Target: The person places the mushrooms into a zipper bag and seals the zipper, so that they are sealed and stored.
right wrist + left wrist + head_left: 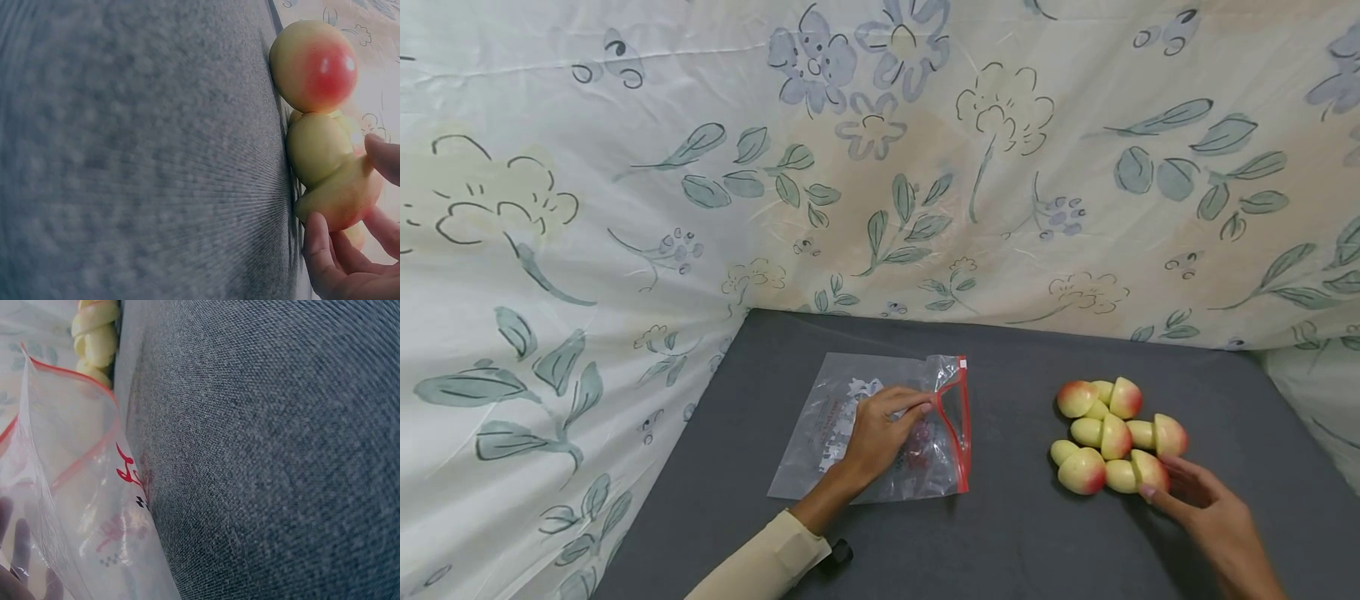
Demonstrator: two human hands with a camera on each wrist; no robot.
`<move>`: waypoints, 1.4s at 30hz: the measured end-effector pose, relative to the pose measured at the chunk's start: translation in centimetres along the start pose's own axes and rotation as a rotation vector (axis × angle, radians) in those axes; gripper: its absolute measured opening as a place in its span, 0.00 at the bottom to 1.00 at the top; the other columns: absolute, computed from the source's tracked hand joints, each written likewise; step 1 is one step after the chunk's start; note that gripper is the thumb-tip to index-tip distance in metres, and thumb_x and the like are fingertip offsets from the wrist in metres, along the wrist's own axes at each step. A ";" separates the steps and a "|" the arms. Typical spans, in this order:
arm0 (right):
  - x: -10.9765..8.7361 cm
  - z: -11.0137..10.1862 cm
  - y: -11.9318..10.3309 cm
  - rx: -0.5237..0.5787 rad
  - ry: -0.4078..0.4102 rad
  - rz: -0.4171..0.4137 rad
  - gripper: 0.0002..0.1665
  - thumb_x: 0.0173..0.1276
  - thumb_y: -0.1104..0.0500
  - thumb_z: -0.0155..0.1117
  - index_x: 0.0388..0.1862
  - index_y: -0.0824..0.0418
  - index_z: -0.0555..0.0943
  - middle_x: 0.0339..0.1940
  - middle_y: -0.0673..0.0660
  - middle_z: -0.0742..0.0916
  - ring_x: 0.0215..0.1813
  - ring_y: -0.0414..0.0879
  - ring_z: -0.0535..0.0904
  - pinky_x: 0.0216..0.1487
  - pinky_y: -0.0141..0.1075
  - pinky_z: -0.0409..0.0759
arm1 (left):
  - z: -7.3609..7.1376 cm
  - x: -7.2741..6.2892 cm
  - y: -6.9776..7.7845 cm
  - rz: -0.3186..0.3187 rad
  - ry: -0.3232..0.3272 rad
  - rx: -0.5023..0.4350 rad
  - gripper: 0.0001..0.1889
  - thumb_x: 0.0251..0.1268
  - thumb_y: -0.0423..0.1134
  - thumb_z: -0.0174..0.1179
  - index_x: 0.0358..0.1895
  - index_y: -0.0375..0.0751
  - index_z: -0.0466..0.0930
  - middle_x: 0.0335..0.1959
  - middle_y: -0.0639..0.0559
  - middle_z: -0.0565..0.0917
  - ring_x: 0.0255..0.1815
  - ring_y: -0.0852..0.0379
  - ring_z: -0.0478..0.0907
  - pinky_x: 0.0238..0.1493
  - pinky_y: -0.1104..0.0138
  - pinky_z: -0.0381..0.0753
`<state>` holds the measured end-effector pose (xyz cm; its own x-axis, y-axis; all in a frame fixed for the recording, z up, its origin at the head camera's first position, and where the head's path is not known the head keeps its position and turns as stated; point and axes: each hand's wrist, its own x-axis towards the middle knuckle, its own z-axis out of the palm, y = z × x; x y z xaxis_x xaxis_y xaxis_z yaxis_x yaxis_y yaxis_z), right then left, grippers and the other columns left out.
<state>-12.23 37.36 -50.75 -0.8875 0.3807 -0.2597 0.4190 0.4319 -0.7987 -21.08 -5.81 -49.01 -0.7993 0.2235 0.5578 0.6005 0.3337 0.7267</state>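
A clear zip bag (808, 425) with a red zip edge lies on the dark cloth, its mouth parted towards the right. My left hand (880, 433) pinches the upper film beside that mouth. In the left wrist view the bag (75, 531) gapes, and fingers (22, 550) show through the plastic. To the right lie several mushroom-shaped pieces (1082, 472) with pale yellow stems and yellow-red caps. My right hand (1213, 512) holds the nearest right mushroom (1150, 472) by its cap. The right wrist view shows thumb and fingers around that cap (344, 194), beside another mushroom (315, 65).
Dark grey cloth (1007, 533) covers the table, and a floral curtain (880, 208) rises behind and at both sides. A small black object (838, 554) sits by the left sleeve. Bare cloth separates the bag from the mushrooms.
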 end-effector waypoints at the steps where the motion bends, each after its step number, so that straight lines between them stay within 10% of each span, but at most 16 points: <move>1: 0.0 0.0 0.0 0.002 -0.009 0.002 0.55 0.63 0.37 0.80 0.82 0.56 0.67 0.39 0.18 0.73 0.40 0.12 0.71 0.39 0.20 0.74 | 0.0 0.0 0.0 0.001 0.000 -0.002 0.11 0.72 0.39 0.70 0.53 0.48 0.93 0.45 0.57 0.92 0.49 0.61 0.87 0.49 0.64 0.87; 20: 0.2 -0.1 0.1 0.006 -0.032 0.037 0.54 0.64 0.38 0.80 0.82 0.52 0.66 0.50 0.28 0.78 0.39 0.11 0.70 0.39 0.21 0.76 | 0.2 0.1 0.0 0.030 0.011 -0.015 0.13 0.68 0.32 0.73 0.53 0.47 0.93 0.44 0.56 0.92 0.48 0.60 0.88 0.48 0.64 0.87; 28: 0.3 0.2 -0.3 -0.017 -0.010 0.119 0.57 0.62 0.34 0.80 0.84 0.50 0.64 0.80 0.67 0.72 0.38 0.13 0.67 0.39 0.23 0.77 | 0.2 0.1 0.0 0.022 0.009 -0.010 0.13 0.68 0.32 0.73 0.53 0.47 0.93 0.45 0.56 0.92 0.49 0.60 0.87 0.49 0.64 0.87; 42: -0.1 0.2 -1.3 0.015 0.016 0.169 0.60 0.63 0.32 0.77 0.86 0.51 0.61 0.82 0.66 0.68 0.47 0.22 0.68 0.38 0.22 0.77 | 0.1 0.2 0.1 0.018 -0.001 -0.016 0.11 0.72 0.39 0.71 0.53 0.48 0.93 0.45 0.56 0.91 0.48 0.61 0.87 0.48 0.65 0.87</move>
<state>-12.72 36.54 -49.79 -0.8015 0.4598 -0.3823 0.5588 0.3485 -0.7525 -21.17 -5.68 -48.92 -0.7887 0.2299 0.5703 0.6147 0.3152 0.7230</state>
